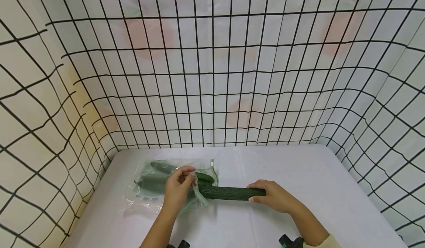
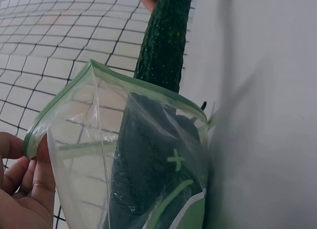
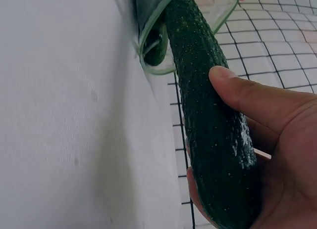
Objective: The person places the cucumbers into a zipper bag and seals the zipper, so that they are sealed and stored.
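A long dark green cucumber (image 1: 232, 193) lies partly inside a clear zip bag (image 1: 156, 200) with a green-edged mouth. My right hand (image 1: 275, 196) grips its outer end, thumb on one side and fingers on the other, as the right wrist view shows. At the bag's mouth my left hand (image 1: 179, 189) pinches the green rim (image 2: 59, 94) between thumb and fingers. Another cucumber (image 3: 157, 48) is inside the bag, its end showing at the opening. Through the plastic, more dark green shapes (image 1: 152, 183) appear; their exact number is hard to tell.
The bag and hands are over a white-covered table (image 1: 282, 163). Black wire grid panels (image 1: 212, 74) stand at the back and both sides, with pale cloth behind them. Dark devices (image 1: 290, 240) sit at the wrists along the lower edge.
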A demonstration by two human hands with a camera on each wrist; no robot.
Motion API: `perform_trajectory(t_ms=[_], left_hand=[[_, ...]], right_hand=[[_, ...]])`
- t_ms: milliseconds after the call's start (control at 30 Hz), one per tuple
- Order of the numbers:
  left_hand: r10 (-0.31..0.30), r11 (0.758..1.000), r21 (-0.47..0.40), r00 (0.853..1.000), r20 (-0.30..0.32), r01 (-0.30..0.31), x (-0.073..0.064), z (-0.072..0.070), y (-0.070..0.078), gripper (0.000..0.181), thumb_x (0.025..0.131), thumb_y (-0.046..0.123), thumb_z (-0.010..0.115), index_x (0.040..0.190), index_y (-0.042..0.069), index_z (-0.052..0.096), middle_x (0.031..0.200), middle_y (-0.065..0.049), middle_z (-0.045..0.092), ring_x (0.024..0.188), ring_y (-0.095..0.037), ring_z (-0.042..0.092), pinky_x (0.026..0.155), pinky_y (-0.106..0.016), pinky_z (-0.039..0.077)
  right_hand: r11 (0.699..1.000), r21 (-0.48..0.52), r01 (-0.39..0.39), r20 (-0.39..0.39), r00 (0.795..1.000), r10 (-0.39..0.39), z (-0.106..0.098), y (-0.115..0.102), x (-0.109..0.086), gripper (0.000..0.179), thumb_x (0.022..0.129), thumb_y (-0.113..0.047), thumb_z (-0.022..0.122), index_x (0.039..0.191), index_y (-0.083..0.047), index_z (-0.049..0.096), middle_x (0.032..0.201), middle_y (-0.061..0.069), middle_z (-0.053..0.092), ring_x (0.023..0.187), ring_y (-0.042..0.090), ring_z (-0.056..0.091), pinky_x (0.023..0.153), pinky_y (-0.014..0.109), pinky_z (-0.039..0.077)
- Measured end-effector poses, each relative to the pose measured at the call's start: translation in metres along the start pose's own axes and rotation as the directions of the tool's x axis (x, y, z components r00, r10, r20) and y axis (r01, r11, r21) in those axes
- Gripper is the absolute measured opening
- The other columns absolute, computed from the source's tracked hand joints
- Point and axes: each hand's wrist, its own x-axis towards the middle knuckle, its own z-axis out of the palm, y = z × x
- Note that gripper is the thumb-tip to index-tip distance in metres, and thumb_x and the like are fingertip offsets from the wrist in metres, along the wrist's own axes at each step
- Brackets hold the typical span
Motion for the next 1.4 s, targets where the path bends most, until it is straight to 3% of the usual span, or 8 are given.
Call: perform_trajectory(t_ms=[267,767,1400], left_hand=[[0.008,1.0,0.006,1.0,0.007,-0.008,-0.001,-0.001,0.0,0.019,0.098,0.009,0.064,0.114,0.0,0.067,0.092,-0.017,0.067,0.071,-0.014,0.067,0.067,-0.025,0.058],[0.014,1.0,-0.01,1.0,0.007,-0.014,0.0,0.001,-0.003,0.017,0.097,0.007,0.064,0.112,0.001,0.068,0.09,-0.017,0.066,0.07,-0.015,0.066,0.066,-0.026,0.059],[0.005,0.999,-0.037,1.0,0.02,-0.005,-0.001,0.001,-0.001,0.017,0.098,0.008,0.065,0.112,0.001,0.068,0.092,-0.017,0.066,0.071,-0.014,0.066,0.066,-0.025,0.059]], right_hand=[[0.999,0.033,0.036,-0.003,0.999,-0.036,0.01,-0.012,0.009,0.043,0.091,-0.052,0.069,0.125,-0.025,0.069,0.115,-0.012,0.068,0.099,0.004,0.06,0.081,0.025,0.051],[0.997,0.041,0.07,0.011,0.997,-0.071,0.028,-0.03,0.028,0.044,0.092,-0.05,0.068,0.126,-0.022,0.069,0.116,-0.01,0.068,0.102,0.007,0.061,0.084,0.028,0.052],[0.995,0.072,0.075,0.017,0.997,-0.077,0.048,-0.048,0.046,0.044,0.093,-0.048,0.069,0.126,-0.018,0.07,0.113,-0.008,0.069,0.092,0.004,0.059,0.077,0.024,0.05]])
